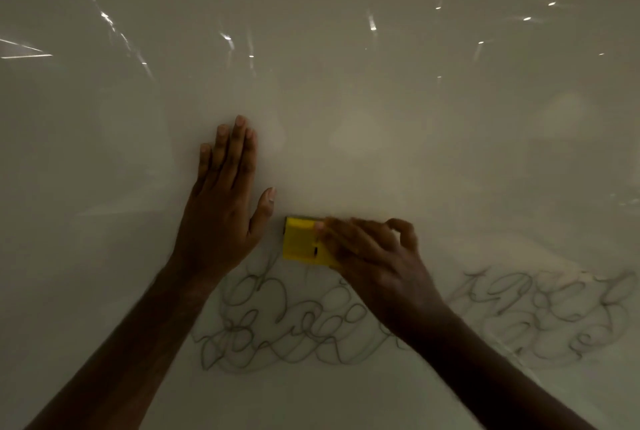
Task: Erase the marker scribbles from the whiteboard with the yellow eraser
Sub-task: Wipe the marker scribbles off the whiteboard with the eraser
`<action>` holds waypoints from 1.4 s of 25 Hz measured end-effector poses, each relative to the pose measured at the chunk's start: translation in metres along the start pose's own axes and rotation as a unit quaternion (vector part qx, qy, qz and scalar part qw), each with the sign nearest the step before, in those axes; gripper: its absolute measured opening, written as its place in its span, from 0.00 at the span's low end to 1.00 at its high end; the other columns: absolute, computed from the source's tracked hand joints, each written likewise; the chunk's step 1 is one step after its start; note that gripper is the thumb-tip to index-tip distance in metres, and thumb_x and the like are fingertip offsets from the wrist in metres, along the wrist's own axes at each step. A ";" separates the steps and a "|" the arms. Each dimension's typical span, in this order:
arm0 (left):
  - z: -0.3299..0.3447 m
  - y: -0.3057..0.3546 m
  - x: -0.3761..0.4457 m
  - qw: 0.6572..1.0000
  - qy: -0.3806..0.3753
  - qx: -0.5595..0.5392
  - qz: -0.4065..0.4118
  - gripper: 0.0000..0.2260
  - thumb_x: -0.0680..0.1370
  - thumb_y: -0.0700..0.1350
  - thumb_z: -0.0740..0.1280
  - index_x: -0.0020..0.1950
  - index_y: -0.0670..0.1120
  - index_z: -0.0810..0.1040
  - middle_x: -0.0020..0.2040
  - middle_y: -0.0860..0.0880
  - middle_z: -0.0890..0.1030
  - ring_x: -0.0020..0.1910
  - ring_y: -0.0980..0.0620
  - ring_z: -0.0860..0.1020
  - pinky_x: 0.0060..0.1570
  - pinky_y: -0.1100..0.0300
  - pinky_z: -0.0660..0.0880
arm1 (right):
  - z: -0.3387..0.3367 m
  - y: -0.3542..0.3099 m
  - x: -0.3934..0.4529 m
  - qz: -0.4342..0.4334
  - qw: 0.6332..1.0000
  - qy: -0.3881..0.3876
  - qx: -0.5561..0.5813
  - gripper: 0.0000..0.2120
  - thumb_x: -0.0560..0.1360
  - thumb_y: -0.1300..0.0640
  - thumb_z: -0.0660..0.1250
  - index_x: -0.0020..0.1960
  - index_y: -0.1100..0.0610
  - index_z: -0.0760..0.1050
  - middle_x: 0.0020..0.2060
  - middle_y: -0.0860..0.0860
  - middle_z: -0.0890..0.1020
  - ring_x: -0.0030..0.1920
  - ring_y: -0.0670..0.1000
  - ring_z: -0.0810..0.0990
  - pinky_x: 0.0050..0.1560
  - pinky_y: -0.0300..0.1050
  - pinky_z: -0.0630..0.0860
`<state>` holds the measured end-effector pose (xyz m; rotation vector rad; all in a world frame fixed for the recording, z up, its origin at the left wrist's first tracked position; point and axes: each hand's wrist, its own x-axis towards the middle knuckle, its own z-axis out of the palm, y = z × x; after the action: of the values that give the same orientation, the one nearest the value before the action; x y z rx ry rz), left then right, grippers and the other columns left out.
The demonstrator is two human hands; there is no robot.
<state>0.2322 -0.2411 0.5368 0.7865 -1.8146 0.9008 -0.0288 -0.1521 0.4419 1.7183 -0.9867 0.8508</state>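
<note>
Your right hand (377,256) grips one yellow eraser (300,242) above two scribble patches (287,329); your left hand (221,208) lies flat, fingers straight, on the whiteboard (346,66).

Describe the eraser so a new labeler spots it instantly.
On the whiteboard, look between the two hands, just above the grey scribbles. The eraser is a small block under the right hand fingers, beside the flat left hand. It's the only bright yellow thing.

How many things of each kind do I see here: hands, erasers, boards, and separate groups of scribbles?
Hands: 2, the left hand and the right hand
Yellow eraser: 1
Whiteboard: 1
Scribble groups: 2, the left scribbles and the right scribbles
Total: 6
</note>
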 end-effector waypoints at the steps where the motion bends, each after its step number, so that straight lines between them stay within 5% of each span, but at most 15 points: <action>1: -0.003 -0.007 -0.001 1.000 0.000 -0.002 -0.007 0.34 0.87 0.54 0.54 0.87 0.35 0.53 0.88 0.37 0.51 0.88 0.38 0.48 0.87 0.44 0.44 | 0.002 -0.005 -0.012 -0.022 1.000 -0.021 0.008 0.27 0.86 0.51 0.67 0.84 0.47 0.67 0.79 0.44 0.74 0.72 0.53 0.78 0.67 0.60 0.70; 5: -0.013 -0.039 -0.014 1.000 -0.003 0.011 -0.029 0.34 0.87 0.54 0.54 0.88 0.37 0.51 0.89 0.39 0.49 0.88 0.40 0.46 0.87 0.44 0.44 | -0.009 0.006 -0.048 -0.056 0.997 -0.058 0.005 0.28 0.86 0.54 0.65 0.85 0.48 0.65 0.80 0.46 0.72 0.73 0.54 0.77 0.68 0.59 0.70; 12: -0.015 -0.047 -0.020 0.999 0.002 0.013 -0.031 0.34 0.87 0.54 0.54 0.88 0.37 0.52 0.89 0.38 0.50 0.88 0.39 0.47 0.87 0.44 0.44 | 0.012 -0.020 0.033 0.045 0.998 0.042 0.019 0.26 0.85 0.48 0.72 0.81 0.48 0.72 0.77 0.46 0.76 0.68 0.54 0.80 0.63 0.59 0.72; 19: -0.019 -0.068 -0.030 0.999 -0.003 0.034 -0.015 0.35 0.87 0.57 0.53 0.88 0.37 0.52 0.88 0.38 0.50 0.88 0.39 0.47 0.87 0.44 0.44 | 0.016 -0.049 -0.024 -0.059 0.996 -0.060 0.030 0.29 0.85 0.56 0.67 0.85 0.50 0.65 0.80 0.47 0.73 0.72 0.53 0.76 0.66 0.59 0.70; 26: -0.021 -0.081 -0.042 0.999 0.009 0.034 -0.019 0.35 0.87 0.57 0.53 0.88 0.37 0.53 0.88 0.38 0.52 0.88 0.40 0.47 0.87 0.42 0.46 | 0.026 -0.070 0.035 0.052 0.998 0.012 0.020 0.27 0.86 0.48 0.68 0.83 0.46 0.68 0.78 0.43 0.74 0.70 0.51 0.77 0.65 0.58 0.68; 31: -0.024 -0.092 -0.044 0.999 0.003 0.035 -0.009 0.35 0.87 0.57 0.53 0.88 0.37 0.52 0.88 0.39 0.51 0.88 0.40 0.48 0.87 0.43 0.45 | 0.039 -0.102 0.003 -0.026 0.998 -0.047 0.033 0.31 0.84 0.52 0.71 0.85 0.46 0.65 0.79 0.43 0.72 0.71 0.51 0.77 0.67 0.59 0.71; 35: -0.029 -0.109 -0.053 0.999 0.004 0.046 -0.008 0.34 0.87 0.56 0.54 0.88 0.38 0.53 0.88 0.39 0.52 0.88 0.39 0.49 0.87 0.43 0.45 | 0.026 -0.089 -0.005 -0.007 0.999 -0.052 0.014 0.32 0.82 0.53 0.73 0.84 0.47 0.67 0.78 0.44 0.73 0.70 0.52 0.78 0.66 0.60 0.71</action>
<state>0.3531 -0.2669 0.5228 0.8528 -1.7679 0.9828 0.0509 -0.1554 0.3952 1.8068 -1.0339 0.7771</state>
